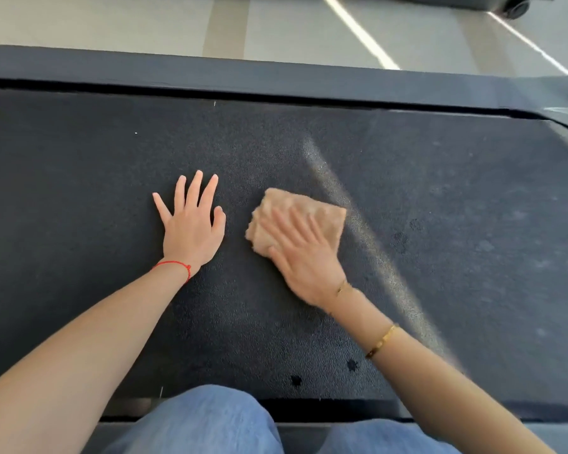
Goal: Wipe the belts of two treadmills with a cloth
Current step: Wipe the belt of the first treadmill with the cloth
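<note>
A black textured treadmill belt (79, 191) fills most of the view. My left hand (192, 224) lies flat on the belt with its fingers spread, holding nothing. To its right, my right hand (304, 253) presses a folded tan cloth (322, 211) onto the belt with straight fingers; the hand is motion-blurred. The cloth's near part is hidden under my palm. A pale streak of light crosses the belt just right of the cloth.
The treadmill's dark side rail (210, 73) runs along the far edge, with pale tiled floor (112, 24) beyond. My knees in blue jeans (207, 424) are at the near rail. Dark wet spots (295, 380) and faint smudges mark the belt's right part.
</note>
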Demonstrator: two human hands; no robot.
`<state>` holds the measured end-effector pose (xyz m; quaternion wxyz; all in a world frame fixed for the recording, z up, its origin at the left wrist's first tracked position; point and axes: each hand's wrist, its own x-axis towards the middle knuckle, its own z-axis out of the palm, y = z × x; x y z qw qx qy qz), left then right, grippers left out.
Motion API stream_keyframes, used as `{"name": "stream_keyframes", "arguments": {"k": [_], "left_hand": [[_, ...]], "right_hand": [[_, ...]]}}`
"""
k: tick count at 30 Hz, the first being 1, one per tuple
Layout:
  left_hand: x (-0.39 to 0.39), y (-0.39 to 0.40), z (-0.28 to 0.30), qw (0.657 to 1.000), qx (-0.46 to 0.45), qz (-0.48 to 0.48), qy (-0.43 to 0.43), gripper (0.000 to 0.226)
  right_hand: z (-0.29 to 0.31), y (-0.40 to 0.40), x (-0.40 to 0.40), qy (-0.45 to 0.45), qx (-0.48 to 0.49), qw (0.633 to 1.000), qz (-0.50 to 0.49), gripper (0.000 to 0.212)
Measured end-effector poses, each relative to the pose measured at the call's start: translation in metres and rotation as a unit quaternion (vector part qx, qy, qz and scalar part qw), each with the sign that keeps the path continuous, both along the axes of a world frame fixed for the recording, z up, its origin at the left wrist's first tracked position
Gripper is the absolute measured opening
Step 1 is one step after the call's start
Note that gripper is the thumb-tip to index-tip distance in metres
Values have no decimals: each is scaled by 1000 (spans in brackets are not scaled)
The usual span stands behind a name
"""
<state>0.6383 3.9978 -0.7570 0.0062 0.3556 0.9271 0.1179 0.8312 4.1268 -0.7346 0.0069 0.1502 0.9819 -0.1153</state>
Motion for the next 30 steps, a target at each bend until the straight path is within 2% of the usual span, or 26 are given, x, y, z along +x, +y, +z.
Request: {"name": "stream_keyframes", "arguments": {"k": [2,4,7,9,11,12,17,20,22,27,30], "left_hand": [[-1,-1,0,1000,-1,-2,-1,57],[-2,-2,0,1000,3,-6,-4,56],[-1,-2,1,1000,6,-5,-8,56],[0,-1,1,1000,4,-4,-7,56],[0,-1,2,1000,1,-3,-4,57],[0,-1,2,1000,2,-1,-4,57],[3,-1,3,1000,7,-1,0,56],[4,-3,5,1000,12,-2,-2,55],[4,-5,5,1000,16,-7,-1,54],[6,-4,6,999,36,-4,-1,52],[7,-5,5,999,38,-5,-1,52]], "right_hand": [[-3,-11,11,2,-8,1000,21,53],[0,4,24,16,0,1000,-1,53],[0,51,49,42,17,991,-124,52],[0,76,61,9,-11,971,-238,54],[-1,74,56,2,-23,959,-281,54],[0,64,50,7,-16,964,-265,54],[-1,-24,33,6,1,999,-50,53],[-3,-35,42,-5,2,1000,-9,53],[-2,-15,50,1,3,999,-33,53],[2,50,59,0,-16,978,-208,53],[-1,40,51,-5,-4,980,-197,53]]}}
